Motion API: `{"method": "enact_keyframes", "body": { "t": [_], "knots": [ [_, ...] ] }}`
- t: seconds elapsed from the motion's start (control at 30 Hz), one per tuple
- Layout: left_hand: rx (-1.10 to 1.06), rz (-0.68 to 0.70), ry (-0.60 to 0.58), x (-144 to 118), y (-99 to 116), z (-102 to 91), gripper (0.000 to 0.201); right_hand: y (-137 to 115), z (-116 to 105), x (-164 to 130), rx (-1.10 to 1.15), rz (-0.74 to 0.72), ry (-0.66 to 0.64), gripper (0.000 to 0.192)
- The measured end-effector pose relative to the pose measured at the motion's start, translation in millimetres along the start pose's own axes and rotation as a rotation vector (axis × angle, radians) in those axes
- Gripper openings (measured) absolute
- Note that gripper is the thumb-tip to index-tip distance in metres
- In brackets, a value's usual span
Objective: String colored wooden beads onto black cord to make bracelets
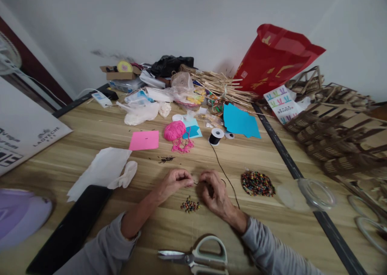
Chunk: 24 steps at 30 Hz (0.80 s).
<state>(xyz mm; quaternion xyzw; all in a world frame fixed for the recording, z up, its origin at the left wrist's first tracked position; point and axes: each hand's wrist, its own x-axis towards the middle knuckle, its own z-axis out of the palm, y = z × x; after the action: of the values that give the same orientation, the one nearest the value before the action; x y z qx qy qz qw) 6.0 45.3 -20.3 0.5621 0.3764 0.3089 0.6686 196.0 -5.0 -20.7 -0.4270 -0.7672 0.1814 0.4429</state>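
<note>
My left hand (pixel 177 182) is closed in a pinch, thumb against fingers, at the end of a thin black cord (pixel 225 171). Close beside it, my right hand (pixel 214 192) has its fingers curled round the same cord, which runs back to a black spool (pixel 216 136). Whether a bead sits between the fingertips is too small to tell. Just below the hands lies a small group of loose coloured beads (pixel 190 205). A heap of beads (pixel 256 183) rests to the right of my right hand. Scissors (pixel 196 257) with pale handles lie nearest to me.
Behind the hands are short black cord pieces (pixel 166 159), pink yarn (pixel 175 131), a pink card (pixel 144 140) and blue sheets (pixel 241 121). A clear round lid (pixel 317 193) and woven baskets (pixel 335 146) stand right. Left are white paper (pixel 99 170) and a black phone-like slab (pixel 72 226).
</note>
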Motion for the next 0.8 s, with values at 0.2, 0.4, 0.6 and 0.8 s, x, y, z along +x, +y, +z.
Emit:
{"method": "enact_keyframes", "body": {
  "t": [0.2,0.4,0.6,0.8],
  "knots": [
    [0.090,0.000,-0.017,-1.2,2.8,1.7,0.020,-3.7,-0.9,-1.0,0.121,-0.031,-0.138,0.020],
    [0.181,0.042,-0.069,-2.3,1.2,1.3,0.019,-1.7,0.6,-1.2,0.093,-0.043,-0.120,0.011],
    [0.196,0.040,-0.072,-4.3,2.9,3.2,0.018,-1.4,-0.1,-0.6,0.083,-0.023,-0.115,0.011],
    [0.370,0.079,-0.007,-6.8,-1.3,5.4,0.010,0.1,-1.5,0.3,0.086,0.011,-0.100,0.014]
  ]
}}
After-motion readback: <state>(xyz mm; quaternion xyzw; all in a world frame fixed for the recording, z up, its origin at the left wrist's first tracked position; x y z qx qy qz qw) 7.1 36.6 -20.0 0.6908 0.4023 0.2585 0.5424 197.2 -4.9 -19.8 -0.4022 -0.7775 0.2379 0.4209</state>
